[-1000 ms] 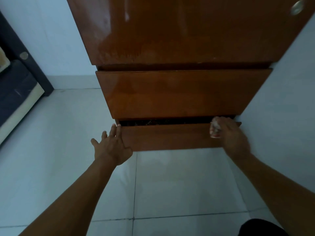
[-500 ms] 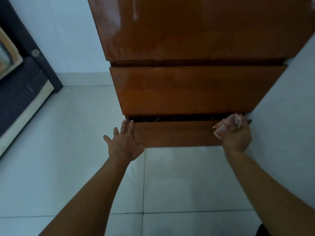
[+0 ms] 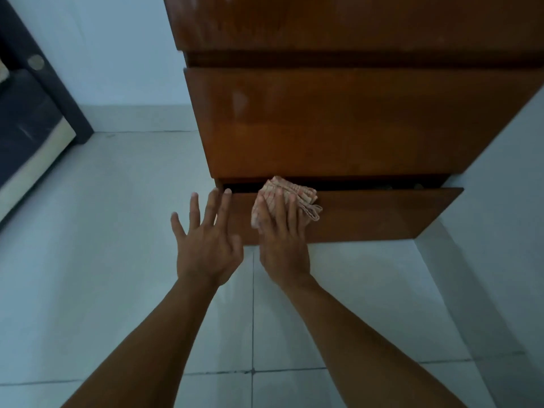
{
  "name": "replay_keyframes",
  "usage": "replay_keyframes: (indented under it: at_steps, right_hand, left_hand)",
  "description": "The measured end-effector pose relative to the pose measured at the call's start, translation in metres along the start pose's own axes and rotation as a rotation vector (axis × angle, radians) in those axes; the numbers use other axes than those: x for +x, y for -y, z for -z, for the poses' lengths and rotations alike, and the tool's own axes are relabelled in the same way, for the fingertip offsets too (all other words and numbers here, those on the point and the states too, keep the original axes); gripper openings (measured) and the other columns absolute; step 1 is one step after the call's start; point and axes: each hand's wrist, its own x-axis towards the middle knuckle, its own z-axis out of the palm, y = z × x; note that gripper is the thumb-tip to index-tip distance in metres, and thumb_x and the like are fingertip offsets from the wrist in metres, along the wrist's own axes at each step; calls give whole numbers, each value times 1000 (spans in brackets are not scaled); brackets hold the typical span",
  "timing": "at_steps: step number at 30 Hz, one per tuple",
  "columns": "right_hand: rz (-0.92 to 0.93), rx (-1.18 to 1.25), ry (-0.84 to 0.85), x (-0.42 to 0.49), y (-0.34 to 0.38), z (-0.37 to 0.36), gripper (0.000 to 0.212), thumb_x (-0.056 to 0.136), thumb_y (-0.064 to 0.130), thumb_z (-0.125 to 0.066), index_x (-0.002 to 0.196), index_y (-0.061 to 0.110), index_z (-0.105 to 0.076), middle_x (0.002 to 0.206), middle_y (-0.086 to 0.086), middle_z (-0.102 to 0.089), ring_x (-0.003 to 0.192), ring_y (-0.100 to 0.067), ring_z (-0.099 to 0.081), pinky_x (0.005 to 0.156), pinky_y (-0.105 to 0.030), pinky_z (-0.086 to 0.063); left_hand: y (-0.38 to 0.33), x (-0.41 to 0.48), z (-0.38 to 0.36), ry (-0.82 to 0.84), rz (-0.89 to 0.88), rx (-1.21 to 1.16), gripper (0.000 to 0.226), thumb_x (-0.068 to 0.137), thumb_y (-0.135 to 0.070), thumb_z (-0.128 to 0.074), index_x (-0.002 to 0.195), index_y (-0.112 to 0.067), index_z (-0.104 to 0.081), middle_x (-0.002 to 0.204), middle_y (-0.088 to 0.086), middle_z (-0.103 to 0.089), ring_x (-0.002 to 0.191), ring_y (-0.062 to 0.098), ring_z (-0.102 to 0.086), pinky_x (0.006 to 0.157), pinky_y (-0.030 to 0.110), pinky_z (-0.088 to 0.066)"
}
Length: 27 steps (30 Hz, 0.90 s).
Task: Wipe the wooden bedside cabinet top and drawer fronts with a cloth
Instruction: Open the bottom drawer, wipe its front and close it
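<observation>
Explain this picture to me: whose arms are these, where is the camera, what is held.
No machine here: these are a person's bare arms, filmed by one wide camera on their head, looking down. A glossy brown wooden bedside cabinet stands on a pale tiled floor. Its lower drawer front is slightly pulled out. The right hand presses a crumpled pale checked cloth against it with straight fingers. The left hand is open, fingers spread, holding nothing, beside the drawer's left corner.

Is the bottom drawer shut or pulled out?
Pulled out slightly: the bottom drawer front juts past the upper drawer, with a dark gap between them.
</observation>
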Motion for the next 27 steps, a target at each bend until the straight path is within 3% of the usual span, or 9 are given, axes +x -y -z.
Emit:
replay_keyframes:
  at_steps: [2, 4, 7, 9, 12, 15, 21, 25, 27]
  right_hand:
    - [21, -46, -5, -3, -13, -22, 66, 107, 42, -32, 163, 23, -3, 170, -12, 11, 157, -35, 14, 127, -54, -3]
    - [84, -87, -25, -5, -33, -35, 65, 107, 43, -34, 163, 25, -6, 171, -11, 8, 157, -35, 13, 126, -52, 1]
    - [19, -107, -61, -18, -87, -42, 60, 102, 36, -41, 158, 23, -23, 164, -18, -15, 149, -48, -15, 118, -65, -24]
    - [-140, -118, -84, -31, -132, -36, 63, 101, 35, -41, 159, 21, -18, 161, -30, -24, 144, -58, -26, 111, -74, -32]
    - [-284, -138, -83, -46, -194, -14, 77, 104, 40, -40, 161, 25, 10, 160, -40, -16, 145, -62, -20, 117, -71, -20]
    - [-350, -110, -106, -50, -234, 7, 72, 107, 42, -34, 162, 21, 7, 162, -40, -6, 149, -60, -9, 122, -64, -9]
    - [-473, 41, -261, -56, -255, 27, 63, 104, 9, -36, 162, 10, -13, 166, -32, -1, 155, -48, -3, 124, -54, -22]
    - [-657, 235, -497, -40, -206, 29, 74, 90, -9, -29, 161, 12, -25, 169, -21, -9, 157, -37, -12, 122, -43, -32]
    - [-526, 255, -500, -37, -155, 20, 82, 83, -21, -38, 159, 10, -31, 168, -22, -14, 156, -38, -14, 120, -34, -36]
  left_hand:
    - [1, 0, -14, -74, 5, -20, 72, 96, -59, -15, 162, -30, -8, 169, 2, -13, 155, 34, -8, 118, 68, -11]
    - [-2, -1, -26, -140, 24, -31, 71, 99, -61, -15, 162, -29, -8, 169, 1, -12, 156, 32, -8, 118, 67, -11]
    - [-7, -2, -38, -196, 46, -45, 70, 100, -61, -19, 162, -29, -7, 169, 1, -12, 156, 30, -8, 118, 67, -12]
    - [-6, -2, -43, -208, 45, -50, 71, 100, -63, -20, 162, -29, -6, 169, 1, -10, 156, 30, -9, 118, 67, -12]
    - [-4, -2, -47, -209, 31, -36, 74, 99, -66, -18, 162, -29, -5, 170, 1, -8, 155, 32, -9, 118, 68, -12]
    - [-7, -1, -50, -211, 44, -42, 75, 99, -66, -20, 162, -29, -4, 170, 1, -7, 156, 31, -8, 118, 69, -11]
    - [-11, -1, -51, -217, 56, -26, 74, 100, -63, -21, 162, -28, -3, 170, 0, -5, 156, 29, -6, 118, 68, -11]
    - [-12, 0, -49, -209, 63, -28, 74, 100, -64, -19, 162, -28, -4, 170, 1, -6, 156, 30, -6, 118, 68, -10]
    - [-12, -1, -49, -213, 71, -29, 74, 99, -66, -16, 162, -28, -5, 170, 0, -6, 156, 29, -6, 118, 68, -10]
